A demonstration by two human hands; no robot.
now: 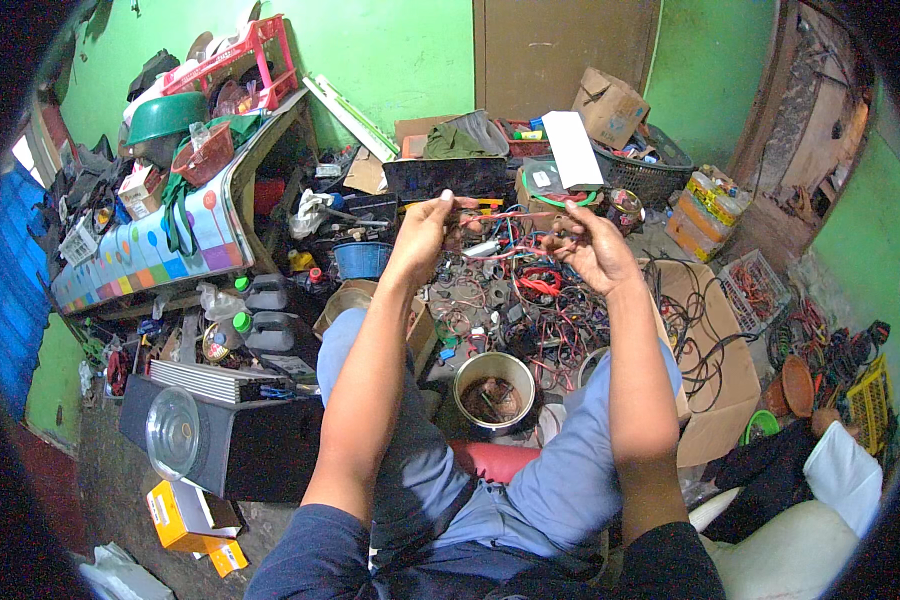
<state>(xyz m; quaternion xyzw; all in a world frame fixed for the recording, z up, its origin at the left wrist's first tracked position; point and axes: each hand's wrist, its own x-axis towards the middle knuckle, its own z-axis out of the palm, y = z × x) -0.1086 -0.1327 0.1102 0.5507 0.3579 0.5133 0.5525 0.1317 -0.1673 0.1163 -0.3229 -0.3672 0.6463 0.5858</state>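
Observation:
Both my arms reach forward over a heap of tangled wires (555, 325) on the floor. A thin reddish wire (510, 216) runs between my hands, roughly level, above the heap. My left hand (428, 236) is closed on one end, thumb pressed against the fingers. My right hand (598, 250) has its fingers curled round the other end, thumb up. A second pinkish strand seems to hang just below; the fingers partly hide where it goes. Between my knees stands a round metal pot (519, 371) with brownish bits inside.
An open cardboard box (720, 345) with black cable stands by my right knee. On the left are a black speaker box (260, 440), grey jugs (270, 332) and a cluttered table (160, 255). A dark basket (660, 165) and cartons line the back.

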